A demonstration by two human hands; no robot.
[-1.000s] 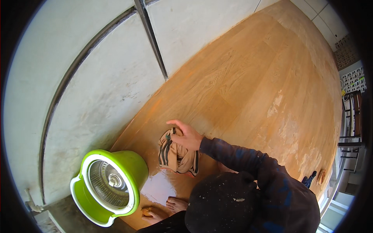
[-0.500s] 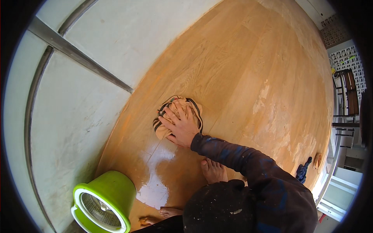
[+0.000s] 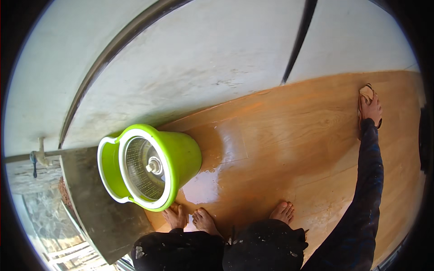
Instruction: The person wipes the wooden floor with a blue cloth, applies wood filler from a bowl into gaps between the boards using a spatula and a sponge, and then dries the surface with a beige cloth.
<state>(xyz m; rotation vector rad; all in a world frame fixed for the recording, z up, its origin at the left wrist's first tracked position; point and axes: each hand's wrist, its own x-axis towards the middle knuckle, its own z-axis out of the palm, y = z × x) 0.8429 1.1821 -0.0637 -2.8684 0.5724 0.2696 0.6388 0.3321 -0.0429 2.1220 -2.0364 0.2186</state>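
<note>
My right hand (image 3: pixel 372 109) reaches far out to the right, pressing on a bunched tan cloth with dark stripes (image 3: pixel 366 92) on the wood-look floor. Part of the cloth is hidden under the palm. My left hand (image 3: pixel 175 217) is low on the floor beside my foot, its fingers stretched toward the bucket and holding nothing visible. Right above those fingers is the lower rim of a green spin-mop bucket (image 3: pixel 187 156). The bucket has a white rim and a perforated metal basket (image 3: pixel 147 169); whether the fingertips touch it I cannot tell.
A wet, shiny patch (image 3: pixel 201 187) spreads over the floor beside the bucket. The pale wall (image 3: pixel 217 54) with dark strips runs along the far side. At the left are a grey slab (image 3: pixel 97 203) and a tap (image 3: pixel 40 156). My bare feet (image 3: pixel 282 212) are near the lower edge.
The view has swung left, bringing the whole bucket, tap and grey slab in. My right hand with the cloth now shows at the far right, with the arm stretched out. My left hand shows more clearly.
</note>
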